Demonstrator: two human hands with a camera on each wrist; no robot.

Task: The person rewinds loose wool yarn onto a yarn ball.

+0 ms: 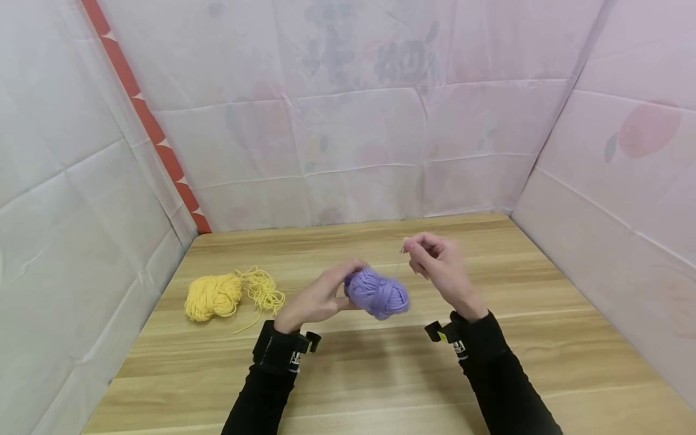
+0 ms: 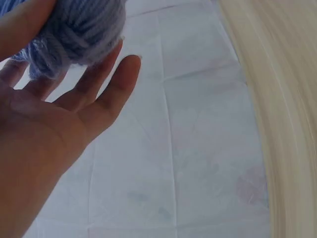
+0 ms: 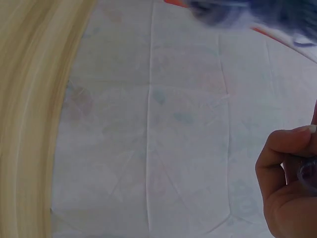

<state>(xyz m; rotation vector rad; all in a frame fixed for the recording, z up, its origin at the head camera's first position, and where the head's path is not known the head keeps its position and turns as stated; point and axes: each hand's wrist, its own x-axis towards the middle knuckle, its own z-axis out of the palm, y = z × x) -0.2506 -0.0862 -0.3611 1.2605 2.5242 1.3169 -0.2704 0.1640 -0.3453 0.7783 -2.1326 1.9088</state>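
A purple skein of yarn (image 1: 377,296) is held over the middle of the table, cinched around its waist by wraps of its own yarn. My left hand (image 1: 319,297) grips its left end, thumb on the near side and fingers on the far side. In the left wrist view the skein (image 2: 81,32) rests among the spread fingers. Right of the skein and a little higher, my right hand (image 1: 441,269) pinches a thin pale strand (image 1: 399,260) between thumb and forefinger. A small clear loop (image 3: 308,174) shows by the right palm in the right wrist view.
To the left on the wooden table (image 1: 348,374) lies a yellow skein of yarn (image 1: 213,296), with a loose yellow tangle (image 1: 263,290) beside it and a tail trailing toward me. Pale sheet walls (image 1: 359,139) stand behind and on both sides.
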